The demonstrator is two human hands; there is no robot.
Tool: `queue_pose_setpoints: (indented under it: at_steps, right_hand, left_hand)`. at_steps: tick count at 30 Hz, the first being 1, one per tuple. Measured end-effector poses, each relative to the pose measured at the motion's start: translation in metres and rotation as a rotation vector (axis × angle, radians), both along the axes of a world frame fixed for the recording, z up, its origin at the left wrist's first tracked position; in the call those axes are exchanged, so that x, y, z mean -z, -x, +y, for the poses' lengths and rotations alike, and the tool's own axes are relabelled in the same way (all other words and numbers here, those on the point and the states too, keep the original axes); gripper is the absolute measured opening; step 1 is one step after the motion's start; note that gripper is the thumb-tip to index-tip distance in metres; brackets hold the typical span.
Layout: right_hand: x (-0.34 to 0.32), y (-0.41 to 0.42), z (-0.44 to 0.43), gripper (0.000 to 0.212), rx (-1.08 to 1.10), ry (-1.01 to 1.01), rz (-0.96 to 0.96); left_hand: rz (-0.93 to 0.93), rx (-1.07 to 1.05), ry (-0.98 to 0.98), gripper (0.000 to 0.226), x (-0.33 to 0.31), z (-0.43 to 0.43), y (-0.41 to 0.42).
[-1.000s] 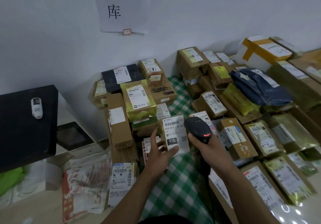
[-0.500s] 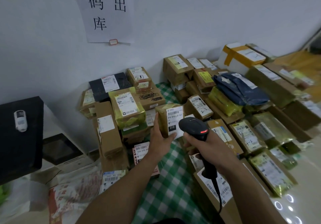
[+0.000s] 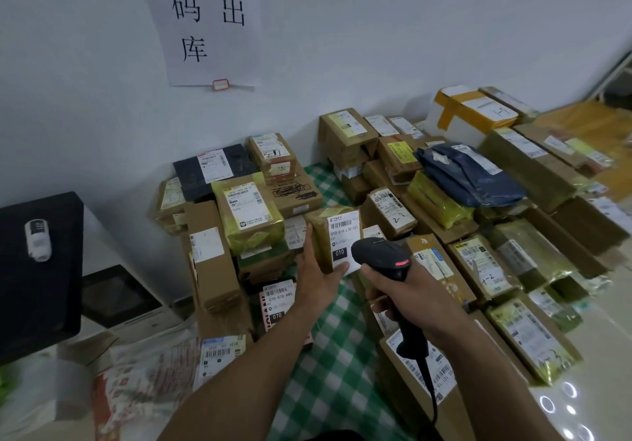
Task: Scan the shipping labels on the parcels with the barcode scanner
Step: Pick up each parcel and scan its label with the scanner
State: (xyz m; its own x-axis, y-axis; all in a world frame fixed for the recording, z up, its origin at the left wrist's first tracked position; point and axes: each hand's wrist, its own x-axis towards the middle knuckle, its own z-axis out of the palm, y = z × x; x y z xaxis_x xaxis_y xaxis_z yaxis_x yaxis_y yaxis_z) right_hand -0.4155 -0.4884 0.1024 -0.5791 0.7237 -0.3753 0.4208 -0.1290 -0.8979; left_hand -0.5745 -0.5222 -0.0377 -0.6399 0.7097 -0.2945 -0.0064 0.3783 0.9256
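My left hand (image 3: 316, 278) grips a small brown parcel (image 3: 325, 235) from its left and lower side and holds it up above the green checked cloth (image 3: 328, 365). Its white shipping label (image 3: 343, 239), printed 010, faces me. My right hand (image 3: 410, 300) grips the handle of a black barcode scanner (image 3: 383, 257). The scanner's head sits just right of the label's lower corner, with a red light lit on its back. Its cable hangs down by my right forearm.
Several labelled cardboard parcels are stacked left (image 3: 249, 215) and right (image 3: 478, 262) of the cloth, with a dark blue mailer bag (image 3: 468, 177) on the right pile. A black box (image 3: 37, 269) stands at far left. A paper sign (image 3: 205, 20) hangs on the wall.
The left hand has lifted the 010 parcel up and away from me, toward the piles. The scanner has followed it and stays beside the label.
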Motion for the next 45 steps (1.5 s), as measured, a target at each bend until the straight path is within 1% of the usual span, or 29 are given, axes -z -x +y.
queue_pose_setpoints:
  at_steps: [3,4,6,8,12,14,18,19,22,25,27,29,30,31,33,34,36,37,39,42,43,45]
  right_hand:
    - [0.000,-0.004,0.003,0.017,0.041,0.008,0.002]
    - [0.000,-0.007,0.006,0.017,0.073,0.006,0.002]
    - [0.001,-0.015,0.014,0.020,0.140,0.008,0.005]
    - [0.001,-0.024,0.020,0.022,0.194,0.018,0.019]
    - [0.001,-0.039,0.022,0.021,0.255,0.012,0.039]
    - [0.003,-0.045,0.020,0.021,0.264,0.008,0.037]
    - [0.009,-0.055,0.017,0.018,0.286,0.033,0.014]
    - [0.011,-0.058,0.017,0.019,0.289,0.036,0.003]
    - [0.015,-0.063,0.018,0.023,0.301,0.049,-0.010]
    - [0.016,-0.065,0.021,0.030,0.305,0.059,-0.010]
    - [0.017,-0.066,0.023,0.029,0.307,0.070,0.002]
    - [0.020,-0.067,0.025,0.022,0.315,0.079,0.009]
    - [0.022,-0.068,0.026,0.020,0.318,0.078,0.007]
    - [0.023,-0.068,0.026,0.021,0.318,0.076,0.002]
    - [0.029,-0.069,0.025,0.027,0.324,0.084,-0.006]
    - [0.031,-0.069,0.025,0.030,0.321,0.091,-0.006]
    - [0.033,-0.068,0.023,0.033,0.307,0.093,-0.004]
    - [0.034,-0.068,0.022,0.031,0.298,0.092,-0.001]
    - [0.037,-0.066,0.020,0.026,0.285,0.097,0.006]
    - [0.042,-0.059,0.017,0.023,0.254,0.098,-0.002]
    - [0.044,-0.054,0.015,0.024,0.245,0.101,-0.012]
    - [0.048,-0.043,0.011,0.020,0.223,0.121,-0.024]
  left_hand:
    - [-0.065,-0.008,-0.013,0.115,0.015,0.005,0.001]
    - [-0.087,0.005,-0.009,0.114,0.010,0.003,0.000]
    - [-0.159,0.063,-0.015,0.114,-0.006,-0.003,-0.008]
    - [-0.249,0.142,-0.008,0.117,-0.006,-0.009,-0.019]
    - [-0.422,0.264,0.053,0.126,0.014,-0.016,-0.052]
    - [-0.452,0.315,0.093,0.128,0.020,-0.017,-0.070]
    - [-0.501,0.376,0.117,0.116,0.026,-0.016,-0.092]
    - [-0.498,0.381,0.127,0.116,0.028,-0.013,-0.094]
    - [-0.469,0.388,0.152,0.124,0.030,-0.003,-0.100]
    - [-0.438,0.401,0.171,0.122,0.029,0.007,-0.103]
    - [-0.430,0.418,0.173,0.120,0.030,0.007,-0.106]
    - [-0.445,0.420,0.189,0.119,0.032,0.000,-0.109]
    - [-0.443,0.412,0.202,0.114,0.034,-0.004,-0.110]
    - [-0.418,0.396,0.200,0.104,0.035,-0.006,-0.111]
    - [-0.327,0.353,0.184,0.086,0.034,-0.006,-0.113]
    - [-0.300,0.340,0.171,0.081,0.032,-0.005,-0.113]
    - [-0.307,0.358,0.165,0.075,0.028,-0.001,-0.114]
    - [-0.324,0.376,0.168,0.070,0.025,0.000,-0.114]
    - [-0.336,0.370,0.190,0.052,0.023,0.000,-0.110]
    - [-0.269,0.258,0.180,0.029,0.026,-0.013,-0.090]
    - [-0.231,0.202,0.170,0.027,0.031,-0.021,-0.081]
    - [-0.029,0.039,0.189,0.036,0.047,-0.040,-0.062]
